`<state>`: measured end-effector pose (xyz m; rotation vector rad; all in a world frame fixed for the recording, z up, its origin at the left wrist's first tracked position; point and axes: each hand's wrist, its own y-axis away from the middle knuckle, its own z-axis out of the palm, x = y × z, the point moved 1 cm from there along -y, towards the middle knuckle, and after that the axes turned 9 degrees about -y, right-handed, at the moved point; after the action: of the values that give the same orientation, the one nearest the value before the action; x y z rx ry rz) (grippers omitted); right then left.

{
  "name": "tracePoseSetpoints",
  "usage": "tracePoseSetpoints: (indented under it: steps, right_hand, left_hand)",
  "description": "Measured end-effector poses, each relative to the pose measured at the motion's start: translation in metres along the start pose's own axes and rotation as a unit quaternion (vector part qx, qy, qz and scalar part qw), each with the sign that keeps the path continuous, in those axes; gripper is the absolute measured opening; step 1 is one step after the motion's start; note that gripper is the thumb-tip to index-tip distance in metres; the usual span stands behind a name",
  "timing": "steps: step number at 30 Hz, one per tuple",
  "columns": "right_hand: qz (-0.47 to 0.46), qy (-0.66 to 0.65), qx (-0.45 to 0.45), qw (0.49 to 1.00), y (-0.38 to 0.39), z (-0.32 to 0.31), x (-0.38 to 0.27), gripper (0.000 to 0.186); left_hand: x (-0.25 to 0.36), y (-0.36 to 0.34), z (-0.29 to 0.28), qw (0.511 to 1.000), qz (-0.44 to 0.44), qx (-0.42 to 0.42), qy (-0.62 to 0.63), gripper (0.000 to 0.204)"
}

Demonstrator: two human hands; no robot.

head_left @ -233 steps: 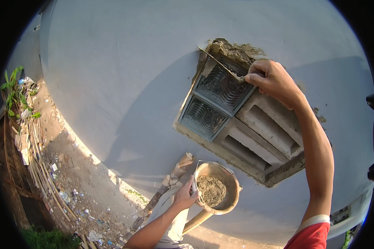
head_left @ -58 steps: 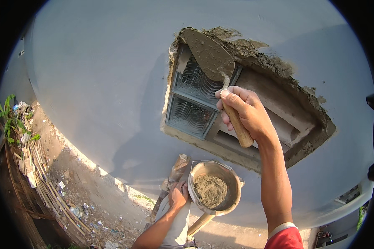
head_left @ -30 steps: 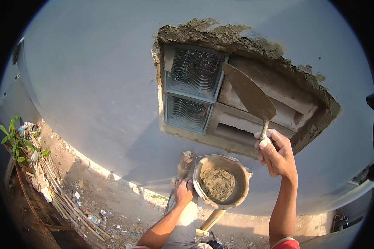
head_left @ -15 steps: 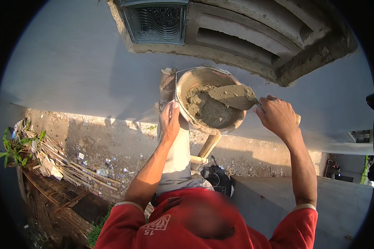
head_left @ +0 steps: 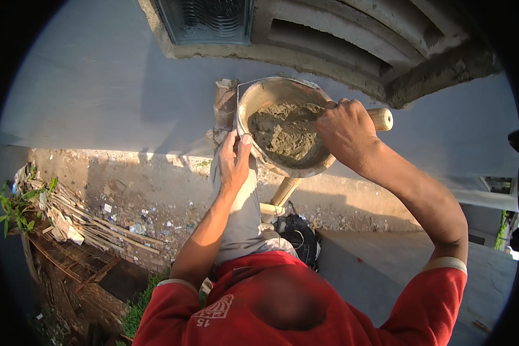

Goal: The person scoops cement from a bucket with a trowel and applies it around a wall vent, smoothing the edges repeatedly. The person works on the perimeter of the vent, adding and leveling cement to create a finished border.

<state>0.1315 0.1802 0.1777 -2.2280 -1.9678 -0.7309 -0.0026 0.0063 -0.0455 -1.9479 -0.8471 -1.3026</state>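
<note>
A worn bucket [head_left: 282, 91] holds wet grey-brown mortar [head_left: 288, 138] and stands against the wall, with a thin wire handle lying along its far edge. At its near left rim, my left hand [head_left: 234, 164] is closed on the bucket, thumb and fingers at the edge. Over the right side of the bucket, my right hand [head_left: 349, 132] grips a trowel [head_left: 382, 119] by its wooden handle, whose butt points right. The trowel's blade is mostly hidden by my hand and the mortar.
A grey plastered wall [head_left: 98, 86] runs ahead, with a glass block [head_left: 205, 20] and a slotted concrete vent [head_left: 328, 43] set in it. A bamboo post [head_left: 225, 106] stands left of the bucket. Below lie littered ground [head_left: 112, 184], bamboo poles [head_left: 92, 222] and a black bag [head_left: 299, 236].
My right hand has swung left and slightly up over the bucket. The trowel blade, lying across the mortar before, has turned and gone down into it. My left hand stays at the rim.
</note>
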Motion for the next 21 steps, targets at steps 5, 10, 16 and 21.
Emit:
tracePoseSetpoints:
  steps: [5, 10, 16, 21]
  right_hand:
    - [-0.065, 0.004, -0.074, 0.995, -0.009, -0.01, -0.005, 0.007]
    - [-0.039, -0.094, -0.073, 0.992, -0.004, -0.015, 0.015, 0.009]
    - [0.027, -0.236, -0.118, 0.964, 0.003, -0.003, 0.049, 0.023]
    - [0.015, -0.367, -0.165, 0.915, 0.01, 0.04, 0.081, 0.026]
  left_hand:
    - [0.005, 0.001, 0.001, 1.0, 0.009, 0.011, 0.003, 0.047]
    - [0.004, 0.002, 0.003, 1.0, 0.008, 0.02, 0.001, 0.048]
    - [0.004, -0.002, -0.001, 0.999, -0.003, -0.03, 0.033, 0.046]
    - [0.008, -0.003, -0.002, 0.999, 0.0, -0.036, 0.014, 0.043]
